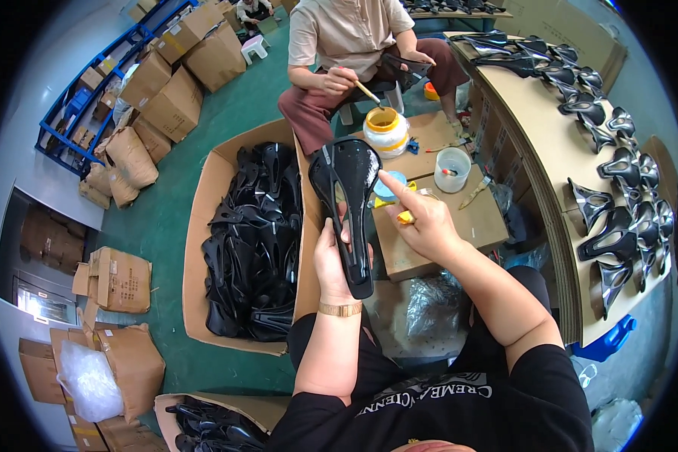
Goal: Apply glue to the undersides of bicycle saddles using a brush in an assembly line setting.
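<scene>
A glossy black bicycle saddle shell (355, 218) with a slot down its middle is held up in front of me, its wide end away from me. My left hand (332, 256) is closed around its narrower part from below and the left side. Beside its right edge, my right hand (427, 222) has the index finger stretched out to the rim of the wide end. The other fingers are curled around a small yellow object (406, 217), mostly hidden in the grip. Whitish speckles show on the shell's right wing near that fingertip.
A carton of black saddle shells (252, 241) stands left. Ahead, a co-worker (352, 45) holds a brush over a yellow-rimmed jar (385, 132). A clear plastic cup (452, 169) and another brush (474, 193) sit on a cardboard box. Rows of shells line the right-hand table (535, 113).
</scene>
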Available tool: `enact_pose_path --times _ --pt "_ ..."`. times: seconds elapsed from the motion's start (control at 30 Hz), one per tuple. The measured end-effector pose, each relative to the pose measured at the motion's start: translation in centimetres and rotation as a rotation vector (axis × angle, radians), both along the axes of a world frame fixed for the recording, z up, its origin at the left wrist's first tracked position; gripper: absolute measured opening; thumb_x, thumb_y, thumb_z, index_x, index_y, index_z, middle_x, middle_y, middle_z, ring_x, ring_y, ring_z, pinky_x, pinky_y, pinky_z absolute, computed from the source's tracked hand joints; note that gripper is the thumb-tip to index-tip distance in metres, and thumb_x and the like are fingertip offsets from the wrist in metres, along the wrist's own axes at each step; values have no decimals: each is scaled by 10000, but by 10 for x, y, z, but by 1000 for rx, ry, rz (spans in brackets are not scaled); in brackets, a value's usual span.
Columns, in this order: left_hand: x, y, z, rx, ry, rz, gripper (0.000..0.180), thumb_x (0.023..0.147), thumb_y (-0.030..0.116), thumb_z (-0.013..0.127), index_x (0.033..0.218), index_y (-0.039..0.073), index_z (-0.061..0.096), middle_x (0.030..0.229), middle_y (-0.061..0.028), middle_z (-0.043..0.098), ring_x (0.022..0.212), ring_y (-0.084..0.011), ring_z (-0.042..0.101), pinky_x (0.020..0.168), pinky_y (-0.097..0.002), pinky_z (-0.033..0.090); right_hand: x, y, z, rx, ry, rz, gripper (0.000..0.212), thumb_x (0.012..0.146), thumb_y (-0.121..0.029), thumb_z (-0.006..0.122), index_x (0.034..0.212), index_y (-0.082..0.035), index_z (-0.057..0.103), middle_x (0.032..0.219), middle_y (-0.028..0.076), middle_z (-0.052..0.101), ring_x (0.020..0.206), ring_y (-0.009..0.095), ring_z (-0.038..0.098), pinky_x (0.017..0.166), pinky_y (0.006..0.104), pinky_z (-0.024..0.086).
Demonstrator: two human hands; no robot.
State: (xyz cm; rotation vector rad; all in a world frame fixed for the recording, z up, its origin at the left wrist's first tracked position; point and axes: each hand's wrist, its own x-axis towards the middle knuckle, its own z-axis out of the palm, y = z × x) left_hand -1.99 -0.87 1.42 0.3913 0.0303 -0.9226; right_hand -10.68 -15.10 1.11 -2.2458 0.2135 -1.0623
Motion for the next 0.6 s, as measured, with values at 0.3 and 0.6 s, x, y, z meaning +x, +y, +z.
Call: enact_pose_path --times 0.3,0.6 --pt "7 1 -12 -39 -149 -72 416 1025 374 253 1246 131 509 653 23 455 441 -125 515 398 -282 527 -3 6 1 -108 -61 2 654 747 -58 694 1358 -100 465 699 100 619 625 280 613 596 391 485" --pt "3 0 -4 -198 54 -9 345 1009 268 375 1258 56 487 668 21 442 498 -82 409 452 -207 361 -5 15 -11 -38 76 39 644 781 -90 679 1376 -83 433 713 114 620 649 307 619 609 399 488"
